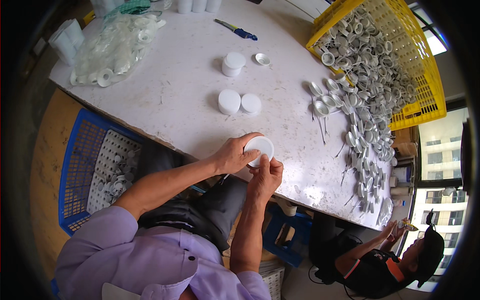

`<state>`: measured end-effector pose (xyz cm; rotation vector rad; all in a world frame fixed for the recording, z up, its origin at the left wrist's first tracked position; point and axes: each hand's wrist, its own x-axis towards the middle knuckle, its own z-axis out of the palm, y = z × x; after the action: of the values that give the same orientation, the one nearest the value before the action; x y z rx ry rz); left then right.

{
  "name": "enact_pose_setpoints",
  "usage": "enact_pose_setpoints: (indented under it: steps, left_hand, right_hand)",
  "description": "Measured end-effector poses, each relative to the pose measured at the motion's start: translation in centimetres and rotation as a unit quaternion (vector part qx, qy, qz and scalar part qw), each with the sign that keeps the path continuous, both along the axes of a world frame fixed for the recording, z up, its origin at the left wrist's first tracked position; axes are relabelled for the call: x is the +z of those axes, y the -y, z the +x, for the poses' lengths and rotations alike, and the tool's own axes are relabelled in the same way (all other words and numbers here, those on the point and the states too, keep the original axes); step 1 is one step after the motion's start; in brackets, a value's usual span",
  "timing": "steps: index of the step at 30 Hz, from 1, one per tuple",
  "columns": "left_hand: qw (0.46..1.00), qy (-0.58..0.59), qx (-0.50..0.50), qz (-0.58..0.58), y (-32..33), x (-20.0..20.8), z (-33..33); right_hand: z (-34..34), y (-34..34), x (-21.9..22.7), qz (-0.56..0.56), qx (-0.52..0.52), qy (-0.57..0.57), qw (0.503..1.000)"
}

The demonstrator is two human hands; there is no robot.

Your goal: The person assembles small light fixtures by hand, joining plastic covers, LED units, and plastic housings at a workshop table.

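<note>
Near the table's front edge, my left hand (234, 154) and my right hand (266, 176) hold a round white shallow disc (261, 145) with a raised rim. My left thumb rests on its face, and my right fingers press its lower edge. Whatever lies under the disc is hidden by it. Beyond my hands, a short white cylinder (229, 102) stands beside another round white piece (251, 103). Farther back sits a white stack (233, 64) with a disc on top, and to its right lies a small cup-shaped part (262, 59).
A tilted yellow crate (422, 95) spills small round cups with wire leads (367, 145) over the table's right side. A blue-handled cutter (240, 31) lies farther back. A plastic bag of white rings (120, 47) is at left; a blue basket (75, 165) stands below. Another person (385, 265) works at right.
</note>
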<state>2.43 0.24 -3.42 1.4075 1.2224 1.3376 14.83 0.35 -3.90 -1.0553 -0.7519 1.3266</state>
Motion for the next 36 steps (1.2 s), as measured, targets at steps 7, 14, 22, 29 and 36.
enact_pose_setpoints:
  steps: [7, 14, 22, 29, 36]
  left_hand:
    - [0.996, 0.064, -0.035, -0.049, 0.1, 0.1, -2.2]
    - [0.991, 0.119, -0.035, -0.052, 2.4, 0.6, -5.8]
    - [0.958, 0.193, 0.176, -0.118, 15.3, 1.4, -17.6]
    - [0.795, 0.003, 0.430, -0.429, 28.0, -13.5, -28.5]
    - [0.692, 0.063, 0.484, -0.531, 40.1, -29.2, -32.5]
  right_hand:
    - [-1.9, 0.5, 0.6, 0.016, 0.021, 0.055, 0.998]
    - [-5.1, 1.0, 0.7, 0.018, 0.074, 0.065, 0.995]
    - [-6.6, -2.3, 1.5, 0.102, 0.120, 0.266, 0.951]
    - [-10.2, -7.5, 1.6, 0.076, 0.099, 0.455, 0.882]
    - [-10.7, -8.8, 0.0, 0.096, 0.103, 0.467, 0.873]
